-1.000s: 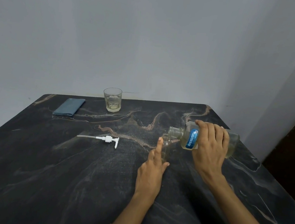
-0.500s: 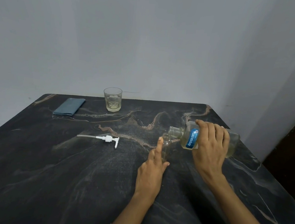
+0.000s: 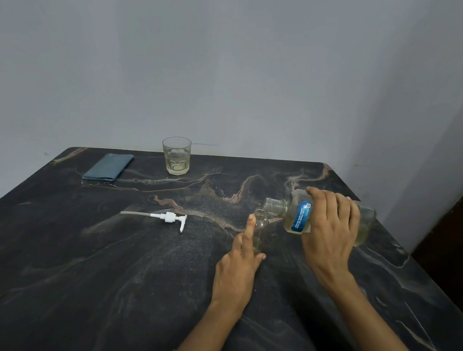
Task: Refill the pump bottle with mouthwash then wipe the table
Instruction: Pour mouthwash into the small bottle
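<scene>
Above pump bottle (image 3: 261,228), tilted mouthwash bottle (image 3: 294,217).

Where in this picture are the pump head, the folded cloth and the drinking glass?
pump head (image 3: 169,217), head view, on its white collar.
folded cloth (image 3: 108,166), head view, on its middle.
drinking glass (image 3: 176,156), head view, on its side wall.

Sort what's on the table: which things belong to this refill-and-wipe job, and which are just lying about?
In the job: mouthwash bottle in right hand; small pump bottle in left hand; pump head; blue cloth.

Lying about: glass.
</scene>
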`<state>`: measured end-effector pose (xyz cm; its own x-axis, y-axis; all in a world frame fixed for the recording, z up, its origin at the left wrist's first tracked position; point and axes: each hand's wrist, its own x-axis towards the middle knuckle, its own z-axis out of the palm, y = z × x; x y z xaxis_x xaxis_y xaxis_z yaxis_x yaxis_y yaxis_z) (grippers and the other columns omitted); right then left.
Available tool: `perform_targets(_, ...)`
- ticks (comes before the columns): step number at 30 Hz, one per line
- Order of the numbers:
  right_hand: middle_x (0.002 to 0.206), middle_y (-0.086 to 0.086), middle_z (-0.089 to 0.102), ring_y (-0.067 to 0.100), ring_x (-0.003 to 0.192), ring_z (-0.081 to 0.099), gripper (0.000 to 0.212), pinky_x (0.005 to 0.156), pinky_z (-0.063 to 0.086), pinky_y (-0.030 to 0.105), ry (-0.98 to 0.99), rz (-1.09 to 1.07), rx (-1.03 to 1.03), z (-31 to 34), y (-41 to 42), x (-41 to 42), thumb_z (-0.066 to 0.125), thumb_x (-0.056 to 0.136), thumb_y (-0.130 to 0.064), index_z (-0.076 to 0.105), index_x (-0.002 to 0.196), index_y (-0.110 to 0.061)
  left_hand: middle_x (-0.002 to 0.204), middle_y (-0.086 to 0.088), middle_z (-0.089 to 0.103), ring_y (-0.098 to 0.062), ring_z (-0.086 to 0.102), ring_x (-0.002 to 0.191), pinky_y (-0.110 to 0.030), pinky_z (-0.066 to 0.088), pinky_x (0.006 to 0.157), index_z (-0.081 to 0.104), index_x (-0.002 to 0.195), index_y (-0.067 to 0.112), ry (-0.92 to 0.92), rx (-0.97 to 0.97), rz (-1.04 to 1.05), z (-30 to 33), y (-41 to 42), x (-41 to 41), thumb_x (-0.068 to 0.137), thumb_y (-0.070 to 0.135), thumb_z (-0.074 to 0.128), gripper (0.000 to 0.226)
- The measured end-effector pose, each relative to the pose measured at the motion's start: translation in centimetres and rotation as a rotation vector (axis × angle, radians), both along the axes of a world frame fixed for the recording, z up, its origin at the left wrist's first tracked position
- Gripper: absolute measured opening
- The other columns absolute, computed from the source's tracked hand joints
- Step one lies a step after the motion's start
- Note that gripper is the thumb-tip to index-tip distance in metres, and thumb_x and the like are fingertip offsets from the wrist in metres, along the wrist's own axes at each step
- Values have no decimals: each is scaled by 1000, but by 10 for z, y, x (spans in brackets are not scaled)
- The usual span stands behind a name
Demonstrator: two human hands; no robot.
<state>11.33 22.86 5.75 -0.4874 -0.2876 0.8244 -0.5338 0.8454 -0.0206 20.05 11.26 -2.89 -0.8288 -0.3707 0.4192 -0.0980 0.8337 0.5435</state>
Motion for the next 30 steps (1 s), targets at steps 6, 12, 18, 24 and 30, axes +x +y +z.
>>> perform_targets(6,101,21,64,41,96,59,77,91,43,51,0,0,0,0,0,0,89,39,3,62,111,0,134,-1,48,-16,64,90,-33,53,78,-43,120,51,-14,-5,5,2,1,1,93,42,49,96)
perform_targets(12,102,20,64,41,97,59,78,91,43,51,-8,3,-1,1,0,0,89,39,3,61,111,0,142,-4,41,-18,64,91,-34,52,79,-35,127,45,-23,-10,10,5,1,3,94,41,48,89)
perform_targets(18,102,20,64,40,96,60,76,91,43,51,0,-1,3,0,0,0,89,40,2,61,111,0,142,-4,42,-19,64,92,-34,52,79,-35,128,43,-32,-20,14,5,1,2,94,42,47,88)
perform_targets(24,102,20,64,40,97,59,77,92,43,51,-8,-2,1,0,0,0,89,39,2,61,111,0,142,-3,42,-18,64,93,-35,52,80,-36,126,46,-26,-4,4,5,1,3,94,41,47,89)
perform_targets(30,102,20,64,40,97,59,78,92,43,50,-5,-3,4,0,0,0,89,39,2,61,112,-1,142,-4,41,-18,64,91,-34,52,79,-38,125,45,-26,-21,4,5,1,3,94,42,47,90)
